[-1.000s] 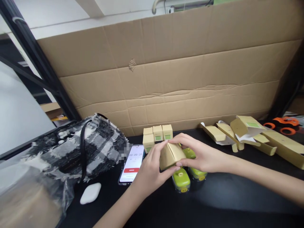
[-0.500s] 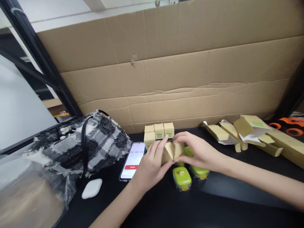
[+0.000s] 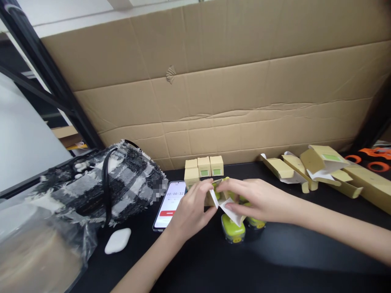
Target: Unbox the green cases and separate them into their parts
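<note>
Between my two hands is a small cardboard box [image 3: 231, 213], its end flaps folded out and their white inner sides showing. My left hand [image 3: 191, 209] grips the box from the left, fingers on the far side and thumb near the front. My right hand [image 3: 259, 200] holds the right side, with its thumb against a white flap. Some green shows at the box's far edge; whether it is inside or behind I cannot tell. Just in front stands a small clear container with a green lid [image 3: 233, 228]. Others [image 3: 255, 223] are partly hidden under my right hand.
Several closed cardboard boxes [image 3: 204, 167] stand behind my hands. Unfolded cartons [image 3: 281, 167] and orange-handled scissors [image 3: 378, 166] lie right. Leftward are a phone [image 3: 168, 205] showing a timer, a white case [image 3: 117, 241], a checked fabric bag [image 3: 134, 183] and a plastic bag [image 3: 36, 252].
The box's flaps have been spread apart, so their white inner sides now show. My right hand has lowered slightly, its thumb now on a flap.
</note>
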Demonstrator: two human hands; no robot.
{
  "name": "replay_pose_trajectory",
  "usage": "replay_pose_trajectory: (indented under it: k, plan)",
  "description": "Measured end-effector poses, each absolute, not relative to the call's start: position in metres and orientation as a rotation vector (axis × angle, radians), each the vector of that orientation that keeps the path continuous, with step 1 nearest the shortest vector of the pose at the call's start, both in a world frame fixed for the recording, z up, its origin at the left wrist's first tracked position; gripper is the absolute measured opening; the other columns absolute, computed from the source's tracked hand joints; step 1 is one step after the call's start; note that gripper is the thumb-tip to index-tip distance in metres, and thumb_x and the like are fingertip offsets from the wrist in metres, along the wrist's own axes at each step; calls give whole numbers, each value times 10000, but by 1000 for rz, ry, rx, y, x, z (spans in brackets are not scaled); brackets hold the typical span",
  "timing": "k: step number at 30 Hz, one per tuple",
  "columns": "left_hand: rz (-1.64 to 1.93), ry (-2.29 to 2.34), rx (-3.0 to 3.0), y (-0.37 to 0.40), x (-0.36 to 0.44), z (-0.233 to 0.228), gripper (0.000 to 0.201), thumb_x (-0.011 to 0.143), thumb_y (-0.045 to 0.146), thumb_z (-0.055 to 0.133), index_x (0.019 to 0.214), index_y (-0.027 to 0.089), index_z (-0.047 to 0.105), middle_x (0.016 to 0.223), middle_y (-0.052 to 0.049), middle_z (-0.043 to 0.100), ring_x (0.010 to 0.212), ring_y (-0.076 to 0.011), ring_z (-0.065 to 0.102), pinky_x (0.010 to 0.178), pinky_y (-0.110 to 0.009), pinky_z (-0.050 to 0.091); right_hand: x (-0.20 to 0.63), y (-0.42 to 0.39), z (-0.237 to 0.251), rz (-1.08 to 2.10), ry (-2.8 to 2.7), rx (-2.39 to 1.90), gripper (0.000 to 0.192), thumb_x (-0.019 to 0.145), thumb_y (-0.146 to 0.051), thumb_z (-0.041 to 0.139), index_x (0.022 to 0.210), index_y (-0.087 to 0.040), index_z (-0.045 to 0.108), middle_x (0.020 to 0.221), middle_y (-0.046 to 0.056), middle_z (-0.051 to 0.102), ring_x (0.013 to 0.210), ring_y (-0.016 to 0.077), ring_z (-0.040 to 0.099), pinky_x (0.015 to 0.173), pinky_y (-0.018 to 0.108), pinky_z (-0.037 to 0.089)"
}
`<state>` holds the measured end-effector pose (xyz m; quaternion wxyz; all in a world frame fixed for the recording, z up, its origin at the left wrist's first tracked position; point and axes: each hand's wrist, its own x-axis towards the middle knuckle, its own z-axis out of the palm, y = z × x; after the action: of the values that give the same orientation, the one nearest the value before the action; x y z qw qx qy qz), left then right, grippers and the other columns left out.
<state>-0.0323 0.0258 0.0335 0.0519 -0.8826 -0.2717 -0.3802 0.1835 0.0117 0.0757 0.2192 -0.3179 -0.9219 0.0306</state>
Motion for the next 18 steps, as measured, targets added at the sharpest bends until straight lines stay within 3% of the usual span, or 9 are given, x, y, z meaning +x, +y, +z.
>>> replay_pose_trajectory:
  k: [4, 11, 13, 16, 18]
  plan:
    - [-1153, -803, -2675, 25, -30, 33, 438, 783, 86, 593, 1147, 189, 372, 1186, -157, 574, 1104, -281, 566, 857, -443, 535, 181, 16, 71, -282, -2467, -938, 221, 897, -235, 503, 1101, -171, 557, 845, 44, 638, 737, 190, 629, 641, 309, 455]
    - [-1193, -632, -2621, 19, -24, 38, 358, 826, 85, 544, 1130, 164, 372, 1177, -191, 575, 1133, -270, 555, 872, -437, 532, 179, 22, 63, -381, -2397, -856, 102, 892, -261, 535, 926, -185, 594, 806, 39, 601, 747, 189, 570, 658, 329, 423]
    - [-1189, -608, -2614, 20, -25, 39, 358, 824, 90, 552, 1127, 161, 374, 1176, -199, 576, 1126, -271, 561, 870, -433, 534, 179, 23, 61, -268, -2356, -829, 109, 911, -241, 496, 888, -200, 595, 873, 58, 588, 831, 200, 561, 719, 349, 445]
    - [-1225, -657, -2574, 25, -29, 41, 425, 798, 92, 592, 1151, 163, 367, 1176, -196, 578, 1115, -272, 568, 865, -431, 534, 180, 23, 61, 141, -2226, -803, 110, 925, -254, 458, 848, -208, 521, 1023, 83, 575, 1007, 212, 549, 832, 374, 465]
    - [-1229, -706, -2535, 29, -34, 42, 453, 784, 80, 597, 1163, 172, 367, 1172, -183, 583, 1113, -273, 569, 865, -435, 530, 182, 25, 63, 401, -2096, -829, 109, 942, -297, 426, 874, -218, 460, 1042, 79, 582, 1013, 202, 563, 838, 370, 479]
